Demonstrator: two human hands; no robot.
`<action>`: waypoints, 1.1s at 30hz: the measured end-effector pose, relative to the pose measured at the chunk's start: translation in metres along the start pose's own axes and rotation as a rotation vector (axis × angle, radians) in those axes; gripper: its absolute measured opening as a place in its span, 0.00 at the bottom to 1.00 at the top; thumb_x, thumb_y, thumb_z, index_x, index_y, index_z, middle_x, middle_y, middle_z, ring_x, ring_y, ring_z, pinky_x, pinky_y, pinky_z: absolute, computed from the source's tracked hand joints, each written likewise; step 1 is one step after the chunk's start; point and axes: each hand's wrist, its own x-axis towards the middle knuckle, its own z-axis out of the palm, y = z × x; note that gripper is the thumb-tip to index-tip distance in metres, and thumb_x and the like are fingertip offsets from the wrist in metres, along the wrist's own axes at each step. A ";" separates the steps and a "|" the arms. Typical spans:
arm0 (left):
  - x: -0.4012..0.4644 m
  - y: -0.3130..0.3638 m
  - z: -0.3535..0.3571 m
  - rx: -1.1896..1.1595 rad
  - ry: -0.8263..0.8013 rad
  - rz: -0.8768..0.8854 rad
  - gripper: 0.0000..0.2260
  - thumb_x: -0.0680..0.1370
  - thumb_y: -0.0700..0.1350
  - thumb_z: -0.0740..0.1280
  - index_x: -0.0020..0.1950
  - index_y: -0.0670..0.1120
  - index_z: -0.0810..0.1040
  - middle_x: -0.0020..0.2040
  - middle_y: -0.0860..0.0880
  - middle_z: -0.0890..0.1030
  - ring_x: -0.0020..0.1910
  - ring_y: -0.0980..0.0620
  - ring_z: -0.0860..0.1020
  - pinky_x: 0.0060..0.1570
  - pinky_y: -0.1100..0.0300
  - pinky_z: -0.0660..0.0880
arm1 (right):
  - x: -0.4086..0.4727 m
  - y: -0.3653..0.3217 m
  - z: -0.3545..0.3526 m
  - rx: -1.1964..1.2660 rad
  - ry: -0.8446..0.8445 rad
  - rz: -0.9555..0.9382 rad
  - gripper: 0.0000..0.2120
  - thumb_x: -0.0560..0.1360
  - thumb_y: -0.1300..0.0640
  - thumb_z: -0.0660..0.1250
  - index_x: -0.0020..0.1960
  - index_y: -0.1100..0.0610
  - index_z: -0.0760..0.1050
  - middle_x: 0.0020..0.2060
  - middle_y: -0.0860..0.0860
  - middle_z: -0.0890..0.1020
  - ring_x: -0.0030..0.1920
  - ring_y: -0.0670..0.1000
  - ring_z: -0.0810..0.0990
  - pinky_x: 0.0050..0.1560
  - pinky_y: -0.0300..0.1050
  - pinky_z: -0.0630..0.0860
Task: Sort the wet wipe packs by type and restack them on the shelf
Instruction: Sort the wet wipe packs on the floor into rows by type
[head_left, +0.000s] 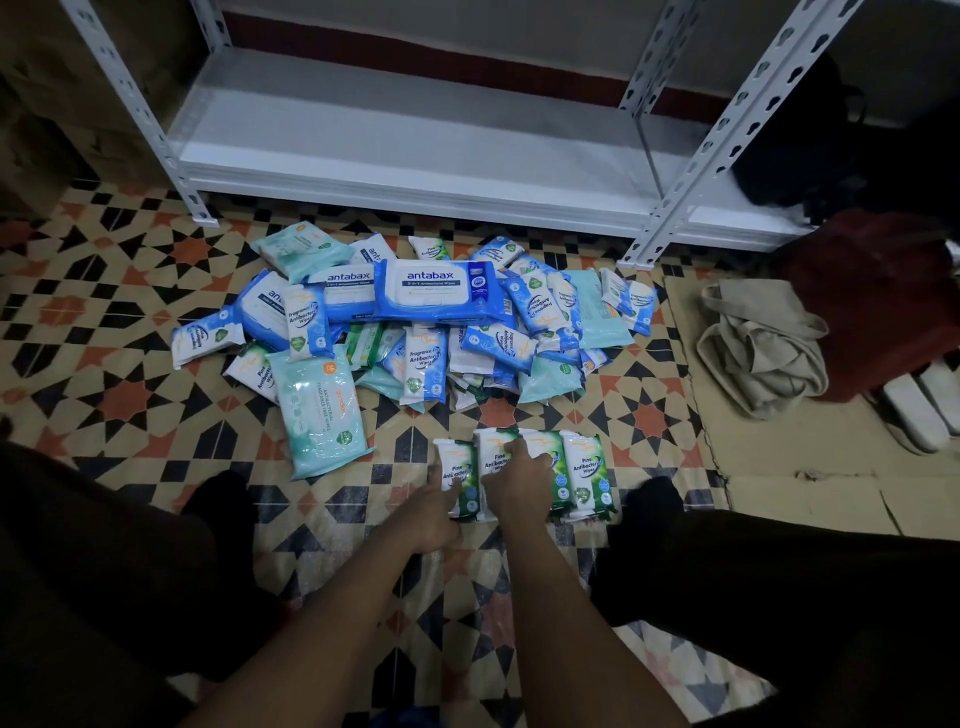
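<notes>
A mixed heap of wet wipe packs lies on the patterned floor before the white shelf (415, 156). It holds large blue antabax packs (441, 291), small blue fragrance-free packs (425, 371) and pale teal packs (322, 410). Nearer me, several green pine packs (589, 473) stand in a row. My left hand (434, 512) touches the leftmost green pack (457, 462) with its fingertips. My right hand (517, 480) lies over the middle green packs, fingers spread on them.
The shelf's lowest board is bare between white slotted posts (691, 171). A beige cloth bag (763, 348), a dark red item and white shoes (919, 410) lie at the right on cardboard. A black bag (800, 145) sits on the shelf's right end. My dark-trousered legs flank the row.
</notes>
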 end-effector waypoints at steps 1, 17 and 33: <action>-0.001 0.000 -0.002 0.009 -0.008 -0.006 0.38 0.78 0.45 0.68 0.83 0.49 0.52 0.81 0.46 0.32 0.79 0.43 0.58 0.74 0.51 0.65 | 0.000 -0.001 0.001 0.002 0.003 0.006 0.21 0.75 0.58 0.69 0.67 0.50 0.71 0.62 0.58 0.70 0.64 0.61 0.71 0.50 0.49 0.72; -0.008 0.000 -0.060 -0.895 0.444 -0.243 0.09 0.80 0.40 0.66 0.51 0.52 0.83 0.55 0.43 0.84 0.48 0.49 0.80 0.50 0.50 0.80 | 0.018 -0.033 -0.006 0.509 0.128 0.063 0.08 0.78 0.51 0.68 0.54 0.54 0.78 0.56 0.59 0.76 0.52 0.59 0.77 0.44 0.45 0.72; 0.023 0.013 -0.111 -1.404 0.672 -0.358 0.13 0.80 0.40 0.68 0.64 0.46 0.77 0.56 0.47 0.80 0.50 0.50 0.80 0.53 0.53 0.80 | 0.069 -0.082 -0.030 0.784 0.242 0.105 0.16 0.78 0.55 0.69 0.64 0.53 0.71 0.59 0.56 0.69 0.46 0.61 0.79 0.47 0.54 0.80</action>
